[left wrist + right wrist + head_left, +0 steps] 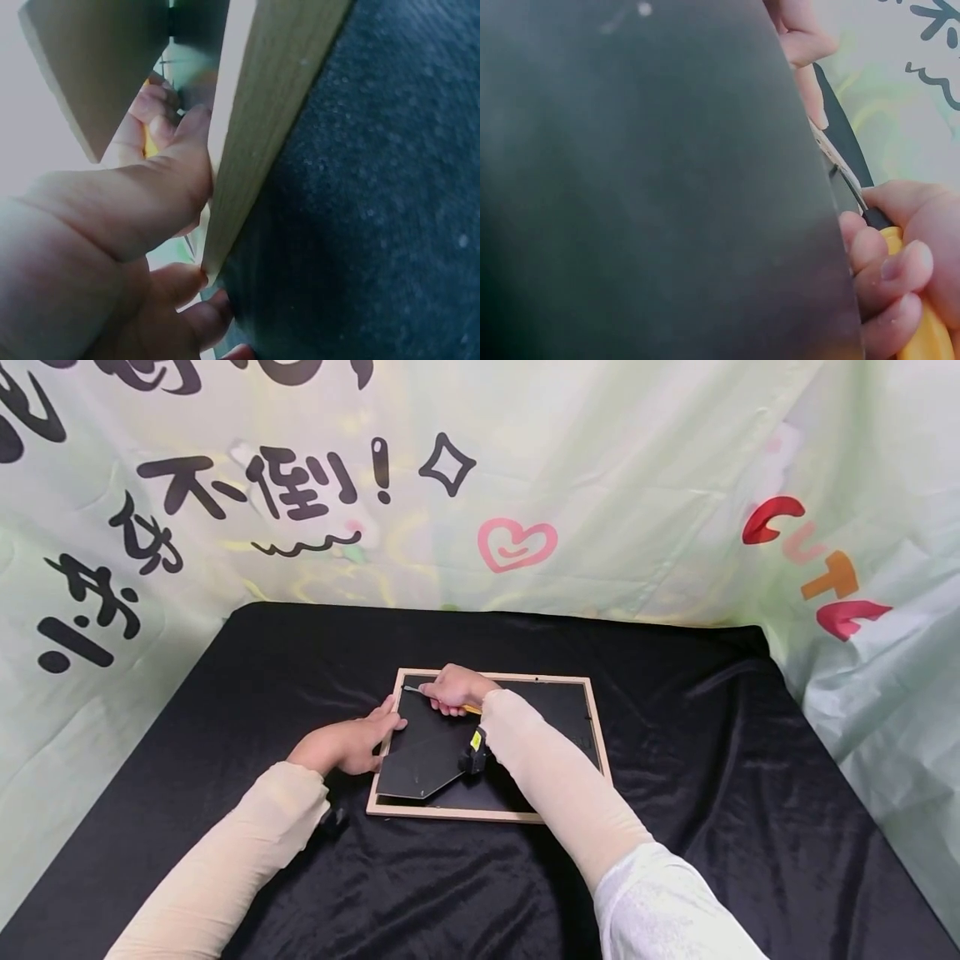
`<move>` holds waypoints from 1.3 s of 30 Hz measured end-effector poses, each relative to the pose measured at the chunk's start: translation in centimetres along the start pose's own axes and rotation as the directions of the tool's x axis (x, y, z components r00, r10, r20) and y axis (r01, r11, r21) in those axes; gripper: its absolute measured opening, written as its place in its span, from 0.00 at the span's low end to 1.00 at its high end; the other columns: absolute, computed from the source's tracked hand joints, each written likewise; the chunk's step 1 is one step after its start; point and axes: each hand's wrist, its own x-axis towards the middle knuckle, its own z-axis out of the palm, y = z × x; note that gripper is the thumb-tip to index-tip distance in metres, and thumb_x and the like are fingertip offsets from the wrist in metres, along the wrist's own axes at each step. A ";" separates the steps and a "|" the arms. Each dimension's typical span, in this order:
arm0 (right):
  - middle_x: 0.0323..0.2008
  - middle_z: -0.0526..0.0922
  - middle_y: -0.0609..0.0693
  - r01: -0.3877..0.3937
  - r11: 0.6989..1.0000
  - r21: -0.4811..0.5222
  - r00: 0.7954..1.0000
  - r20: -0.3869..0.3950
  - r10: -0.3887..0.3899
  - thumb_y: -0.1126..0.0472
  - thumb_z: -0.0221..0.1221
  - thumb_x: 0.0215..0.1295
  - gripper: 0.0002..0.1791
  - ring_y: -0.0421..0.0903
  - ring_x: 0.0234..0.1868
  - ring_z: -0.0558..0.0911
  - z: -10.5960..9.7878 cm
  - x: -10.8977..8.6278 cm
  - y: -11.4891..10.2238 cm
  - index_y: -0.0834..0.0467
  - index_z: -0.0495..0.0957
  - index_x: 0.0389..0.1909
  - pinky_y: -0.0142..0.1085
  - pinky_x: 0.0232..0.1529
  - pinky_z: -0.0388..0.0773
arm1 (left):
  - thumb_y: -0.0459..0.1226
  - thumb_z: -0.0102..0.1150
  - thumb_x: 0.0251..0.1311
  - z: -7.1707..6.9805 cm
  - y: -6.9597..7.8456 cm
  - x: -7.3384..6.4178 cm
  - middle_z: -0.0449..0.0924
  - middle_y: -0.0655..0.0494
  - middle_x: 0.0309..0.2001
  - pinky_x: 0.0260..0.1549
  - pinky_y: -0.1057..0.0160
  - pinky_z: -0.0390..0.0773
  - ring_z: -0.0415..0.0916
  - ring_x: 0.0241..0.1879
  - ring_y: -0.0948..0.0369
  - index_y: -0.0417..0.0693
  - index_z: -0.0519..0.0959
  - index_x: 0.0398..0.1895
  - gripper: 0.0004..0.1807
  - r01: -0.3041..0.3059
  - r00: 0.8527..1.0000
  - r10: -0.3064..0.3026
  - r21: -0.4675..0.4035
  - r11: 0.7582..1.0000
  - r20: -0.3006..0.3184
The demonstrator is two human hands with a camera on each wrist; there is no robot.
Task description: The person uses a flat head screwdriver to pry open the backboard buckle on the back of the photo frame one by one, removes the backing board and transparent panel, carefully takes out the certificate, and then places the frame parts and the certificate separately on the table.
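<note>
A picture frame point(465, 815) with a light wooden rim lies back up, showing its black backing board point(558, 706). A black stand flap point(420, 768) rises at a slant from the backing. My left hand point(355, 744) grips the frame's left side, thumb over the inner edge and fingers along the outside, as the left wrist view shows. With curled fingers my right hand point(454, 687) holds a yellow-handled screwdriver point(926, 337). Its metal shaft points at the inner edge of the rim near the far left corner. In the right wrist view the flap hides most of the frame.
Black cloth point(675, 710) covers the table under the frame. Behind and at both sides hangs a pale printed curtain point(637, 485). A small black device with a yellow label point(474, 752) is at the right wrist, close to the raised flap.
</note>
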 end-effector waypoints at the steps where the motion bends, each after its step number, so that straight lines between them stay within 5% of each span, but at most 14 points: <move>1: 0.10 0.71 0.48 0.001 1.000 0.003 1.000 -0.001 -0.001 0.51 0.51 0.74 0.27 0.39 0.09 0.67 0.0 0.1 0.1 0.59 0.73 0.14 0.29 0.13 0.65 | 0.29 0.58 0.59 0.0 0.0 0.0 0.30 0.28 0.73 0.67 0.45 0.52 0.38 0.73 0.40 0.33 0.58 0.69 0.35 -0.001 1.000 0.001 -0.001 1.000 0.003; 9: 0.10 0.70 0.48 0.035 0.999 -0.037 0.998 -0.052 -0.037 0.51 0.50 0.74 0.27 0.39 0.09 0.67 0.3 0.3 0.4 0.59 0.74 0.14 0.29 0.13 0.66 | 0.30 0.59 0.59 -0.2 0.0 0.0 0.32 0.25 0.72 0.67 0.44 0.51 0.36 0.73 0.38 0.32 0.60 0.65 0.31 -0.037 0.999 0.037 -0.014 0.999 0.002; 32: 0.10 0.72 0.48 0.023 0.990 -0.141 0.995 -0.093 -0.037 0.50 0.50 0.74 0.28 0.39 0.09 0.70 0.3 0.1 -0.3 0.58 0.74 0.13 0.29 0.14 0.69 | 0.31 0.60 0.58 -0.4 0.1 0.3 0.30 0.25 0.72 0.67 0.44 0.52 0.39 0.72 0.37 0.34 0.62 0.65 0.31 -0.020 1.000 0.020 -0.005 1.000 0.019; 39: 0.10 0.70 0.47 0.038 0.996 -0.081 0.996 -0.078 -0.045 0.51 0.50 0.74 0.27 0.39 0.09 0.68 0.4 0.1 -0.1 0.60 0.74 0.14 0.28 0.13 0.66 | 0.30 0.62 0.57 -0.3 0.1 0.3 0.31 0.26 0.73 0.66 0.45 0.54 0.38 0.73 0.39 0.36 0.63 0.63 0.31 -0.011 1.000 0.010 -0.023 1.000 -0.003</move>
